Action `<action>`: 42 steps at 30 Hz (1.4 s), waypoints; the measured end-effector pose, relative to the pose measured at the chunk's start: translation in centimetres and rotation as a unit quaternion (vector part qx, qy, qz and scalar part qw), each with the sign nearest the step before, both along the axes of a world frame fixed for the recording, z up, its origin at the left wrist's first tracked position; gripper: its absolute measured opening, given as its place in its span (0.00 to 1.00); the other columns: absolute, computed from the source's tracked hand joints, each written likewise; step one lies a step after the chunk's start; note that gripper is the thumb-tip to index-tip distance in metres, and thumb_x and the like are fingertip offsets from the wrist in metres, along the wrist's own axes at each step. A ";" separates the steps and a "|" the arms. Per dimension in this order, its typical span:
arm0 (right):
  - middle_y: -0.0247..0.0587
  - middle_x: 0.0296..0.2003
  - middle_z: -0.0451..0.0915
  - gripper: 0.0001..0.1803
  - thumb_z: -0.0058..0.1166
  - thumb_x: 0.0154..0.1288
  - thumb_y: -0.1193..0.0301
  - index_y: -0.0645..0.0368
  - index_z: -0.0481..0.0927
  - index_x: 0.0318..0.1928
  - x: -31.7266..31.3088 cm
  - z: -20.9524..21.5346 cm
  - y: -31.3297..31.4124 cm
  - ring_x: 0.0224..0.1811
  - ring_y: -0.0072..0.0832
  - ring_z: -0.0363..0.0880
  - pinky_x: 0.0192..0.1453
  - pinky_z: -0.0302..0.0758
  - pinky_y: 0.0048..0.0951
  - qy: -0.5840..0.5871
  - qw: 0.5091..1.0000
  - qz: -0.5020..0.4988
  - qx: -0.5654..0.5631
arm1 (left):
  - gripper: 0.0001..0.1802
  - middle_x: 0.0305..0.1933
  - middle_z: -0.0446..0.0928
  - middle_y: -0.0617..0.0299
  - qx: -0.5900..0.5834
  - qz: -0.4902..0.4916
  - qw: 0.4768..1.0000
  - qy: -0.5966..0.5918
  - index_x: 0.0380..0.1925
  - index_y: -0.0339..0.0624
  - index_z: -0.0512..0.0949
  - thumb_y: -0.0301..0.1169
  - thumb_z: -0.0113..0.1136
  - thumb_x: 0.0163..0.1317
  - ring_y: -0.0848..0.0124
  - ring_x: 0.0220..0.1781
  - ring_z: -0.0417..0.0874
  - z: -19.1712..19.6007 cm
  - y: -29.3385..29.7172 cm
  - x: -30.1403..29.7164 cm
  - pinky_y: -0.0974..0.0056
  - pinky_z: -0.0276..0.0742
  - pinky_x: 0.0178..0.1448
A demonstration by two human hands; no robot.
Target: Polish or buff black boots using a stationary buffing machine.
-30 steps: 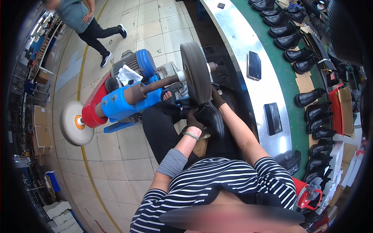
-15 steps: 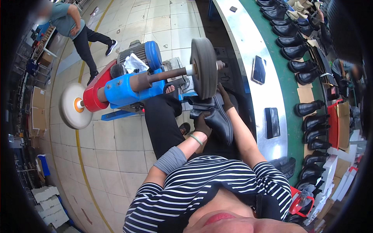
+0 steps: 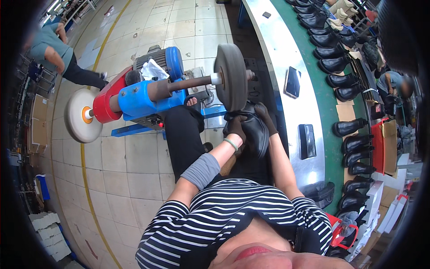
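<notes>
A black leather boot is held between my two hands, its rounded toe toward me. My left hand, in a brown glove, is closed on the boot's left side. On the right side, my right hand, gloved as well, grips it near its far end. That far end lies just below the dark buffing wheel, which partly hides it; whether they touch I cannot tell. The wheel sits on the shaft of a blue and red machine, with a pale wheel at the other end.
To my right runs a metal ledge carrying a phone and a black flat case. Beyond it, rows of black boots stand along a green belt. A person is at the far left; another sits at the right.
Both hands have turned the boot and brought its far end up under the dark wheel. The person at the far left has moved further left.
</notes>
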State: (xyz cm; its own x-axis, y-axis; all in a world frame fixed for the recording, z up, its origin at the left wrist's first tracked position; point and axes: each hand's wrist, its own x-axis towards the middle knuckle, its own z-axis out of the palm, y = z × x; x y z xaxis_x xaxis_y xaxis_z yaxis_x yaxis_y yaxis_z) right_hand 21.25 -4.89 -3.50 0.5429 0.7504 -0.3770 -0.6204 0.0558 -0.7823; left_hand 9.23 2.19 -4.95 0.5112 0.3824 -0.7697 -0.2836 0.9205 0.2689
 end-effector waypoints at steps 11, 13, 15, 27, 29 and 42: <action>0.51 0.53 0.70 0.46 0.69 0.41 0.60 0.59 0.61 0.61 -6.7 13.2 0.1 0.57 0.43 0.71 0.58 0.69 0.35 -0.615 0.782 0.059 -0.081 | 0.19 0.46 0.74 0.57 0.368 0.084 0.907 0.185 0.46 0.38 0.74 0.35 0.47 0.57 0.65 0.51 0.74 2.1 -1.1 -7.4 0.61 0.69 0.55; 0.52 0.52 0.71 0.44 0.69 0.40 0.64 0.60 0.62 0.58 -7.1 13.3 1.0 0.55 0.47 0.72 0.55 0.71 0.37 -0.658 0.746 0.078 -0.072 | 0.23 0.44 0.76 0.55 0.224 0.038 0.970 0.086 0.50 0.38 0.73 0.40 0.43 0.59 0.62 0.48 0.77 3.3 1.0 -6.3 0.59 0.70 0.56; 0.52 0.48 0.72 0.41 0.68 0.39 0.67 0.59 0.63 0.56 -7.4 12.9 1.9 0.51 0.49 0.73 0.52 0.73 0.39 -0.670 0.734 0.078 -0.073 | 0.26 0.45 0.78 0.54 0.092 0.007 0.992 -0.082 0.53 0.38 0.71 0.44 0.39 0.62 0.61 0.49 0.78 3.2 4.7 -5.4 0.60 0.70 0.57; 0.51 0.53 0.66 0.48 0.69 0.35 0.66 0.55 0.61 0.61 -10.3 14.6 0.3 0.53 0.51 0.66 0.55 0.64 0.49 -0.804 0.574 0.081 -0.136 | 0.28 0.54 0.74 0.51 0.007 -0.001 0.971 -0.238 0.53 0.39 0.71 0.50 0.39 0.68 0.60 0.53 0.77 -3.6 5.3 -0.8 0.57 0.74 0.58; 0.50 0.53 0.66 0.49 0.69 0.34 0.65 0.55 0.60 0.62 -10.9 13.1 -3.3 0.54 0.51 0.65 0.56 0.62 0.49 -0.805 0.550 0.076 -0.209 | 0.31 0.54 0.74 0.48 0.040 0.013 0.982 -0.182 0.54 0.38 0.71 0.54 0.43 0.65 0.57 0.52 0.78 -5.4 5.4 -0.5 0.54 0.74 0.58; 0.40 0.47 0.70 0.24 0.54 0.51 0.66 0.47 0.72 0.52 -0.7 10.4 2.3 0.48 0.40 0.67 0.51 0.62 0.45 -0.903 0.390 0.169 -0.057 | 0.34 0.56 0.73 0.53 0.024 0.033 0.938 -0.345 0.54 0.43 0.72 0.61 0.45 0.62 0.59 0.54 0.75 -11.3 10.1 -3.1 0.55 0.70 0.62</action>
